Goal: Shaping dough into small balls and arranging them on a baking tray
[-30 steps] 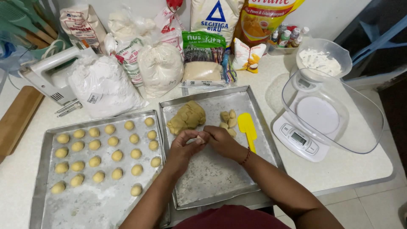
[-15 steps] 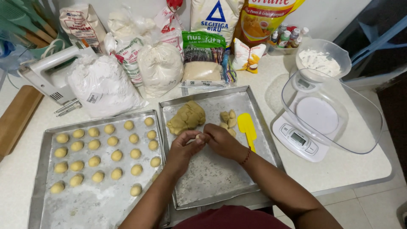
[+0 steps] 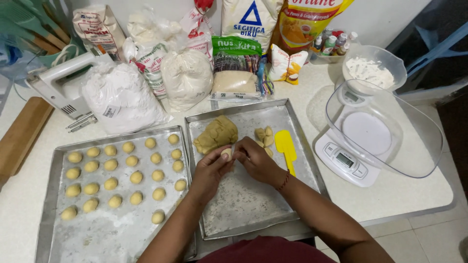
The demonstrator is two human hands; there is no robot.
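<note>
Hands unmoved, dough ball (image 3: 226, 153) half-hidden

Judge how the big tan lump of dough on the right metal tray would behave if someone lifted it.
The big tan lump of dough would probably sag and dent, since its surface looks soft and lumpy. It seems unlikely to roll, as it sits broad on the right metal tray. The tray's floury film may limit sticking.
</note>
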